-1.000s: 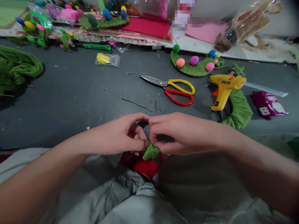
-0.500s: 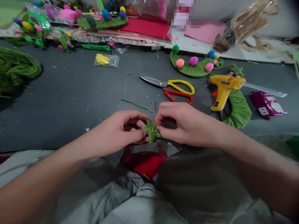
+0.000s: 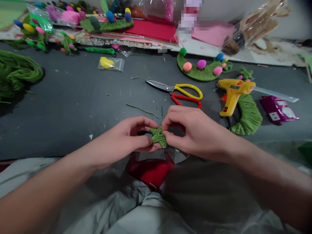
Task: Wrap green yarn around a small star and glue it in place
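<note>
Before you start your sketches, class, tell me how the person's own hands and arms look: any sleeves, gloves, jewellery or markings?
The left hand and right hand are both gloveless. No watch, bracelet or ring shows, though some fingers are partly hidden. Both forearms are bare, with no sleeve in view. No clear markings can be made out.

A grey table (image 3: 73, 97) is carrying scissors (image 3: 171, 88) toward one o'clock. A purple packet (image 3: 278, 109) is lying at three, green yarn (image 3: 20, 73) past nine.
</note>
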Action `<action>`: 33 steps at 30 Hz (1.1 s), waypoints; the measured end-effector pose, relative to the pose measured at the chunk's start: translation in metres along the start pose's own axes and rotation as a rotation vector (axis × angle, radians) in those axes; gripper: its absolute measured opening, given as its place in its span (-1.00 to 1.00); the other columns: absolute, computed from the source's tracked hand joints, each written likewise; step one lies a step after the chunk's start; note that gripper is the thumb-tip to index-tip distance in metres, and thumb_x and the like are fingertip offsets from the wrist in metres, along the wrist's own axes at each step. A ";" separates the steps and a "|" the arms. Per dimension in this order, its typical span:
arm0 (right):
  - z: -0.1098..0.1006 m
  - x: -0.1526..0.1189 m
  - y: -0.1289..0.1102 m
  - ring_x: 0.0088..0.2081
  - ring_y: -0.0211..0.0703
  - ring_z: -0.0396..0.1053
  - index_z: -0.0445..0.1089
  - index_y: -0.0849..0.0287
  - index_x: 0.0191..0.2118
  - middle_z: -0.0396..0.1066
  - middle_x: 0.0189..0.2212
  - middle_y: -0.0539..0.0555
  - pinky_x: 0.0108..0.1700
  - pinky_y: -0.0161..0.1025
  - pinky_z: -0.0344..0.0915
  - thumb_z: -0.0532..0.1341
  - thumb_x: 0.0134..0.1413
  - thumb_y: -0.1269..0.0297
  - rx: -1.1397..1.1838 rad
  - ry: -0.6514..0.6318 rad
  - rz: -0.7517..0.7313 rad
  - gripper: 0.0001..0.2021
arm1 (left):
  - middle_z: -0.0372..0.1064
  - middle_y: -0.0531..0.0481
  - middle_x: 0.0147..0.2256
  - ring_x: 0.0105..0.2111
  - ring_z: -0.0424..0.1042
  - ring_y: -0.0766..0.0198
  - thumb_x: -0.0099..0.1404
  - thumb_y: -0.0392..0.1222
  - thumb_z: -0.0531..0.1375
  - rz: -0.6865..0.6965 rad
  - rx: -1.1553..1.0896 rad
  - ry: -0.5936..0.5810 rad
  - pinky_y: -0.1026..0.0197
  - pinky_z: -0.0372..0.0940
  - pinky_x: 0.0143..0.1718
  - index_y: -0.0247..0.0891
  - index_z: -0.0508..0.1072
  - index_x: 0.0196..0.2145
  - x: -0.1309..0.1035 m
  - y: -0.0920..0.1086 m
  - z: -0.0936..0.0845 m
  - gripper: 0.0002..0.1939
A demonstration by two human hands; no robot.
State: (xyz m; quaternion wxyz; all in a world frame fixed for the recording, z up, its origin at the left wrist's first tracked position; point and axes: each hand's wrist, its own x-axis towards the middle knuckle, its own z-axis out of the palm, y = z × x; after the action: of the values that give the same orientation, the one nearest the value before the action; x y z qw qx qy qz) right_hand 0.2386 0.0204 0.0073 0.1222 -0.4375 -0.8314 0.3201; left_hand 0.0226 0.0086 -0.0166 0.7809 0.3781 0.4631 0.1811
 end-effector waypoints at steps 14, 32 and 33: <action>-0.003 -0.004 -0.005 -0.35 -0.25 0.23 0.48 0.21 -0.35 0.35 -0.35 0.02 -0.34 -0.28 0.06 0.21 0.11 0.39 -0.002 -0.062 0.009 -0.90 | 0.49 0.03 -0.21 -0.24 0.55 0.28 0.26 -0.36 0.32 -0.045 -0.091 -0.022 0.18 0.51 -0.12 -0.26 0.40 -0.06 0.000 0.000 0.007 -0.70; 0.002 -0.007 -0.007 -0.35 -0.25 0.23 0.37 0.14 -0.29 0.33 -0.28 -0.01 -0.31 -0.23 0.09 0.11 0.25 0.40 -0.035 -0.165 0.082 -0.88 | 0.58 0.03 -0.09 -0.17 0.59 0.27 0.30 -0.21 0.35 0.020 -0.094 0.020 0.26 0.54 -0.09 -0.13 0.56 0.03 0.003 -0.009 0.005 -0.67; 0.002 -0.007 -0.007 -0.35 -0.25 0.23 0.35 0.13 -0.28 0.32 -0.26 -0.01 -0.30 -0.22 0.09 0.09 0.27 0.41 -0.044 -0.177 0.091 -0.88 | 0.58 0.03 -0.08 -0.17 0.59 0.28 0.31 -0.22 0.35 0.021 -0.091 0.020 0.26 0.54 -0.09 -0.12 0.56 0.04 0.003 -0.008 0.005 -0.67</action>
State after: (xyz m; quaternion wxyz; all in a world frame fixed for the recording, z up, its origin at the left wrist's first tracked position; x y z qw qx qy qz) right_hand 0.2371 0.0106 0.0107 0.0238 -0.4473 -0.8251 0.3444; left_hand 0.0276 0.0031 -0.0235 0.7906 0.3451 0.4582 0.2142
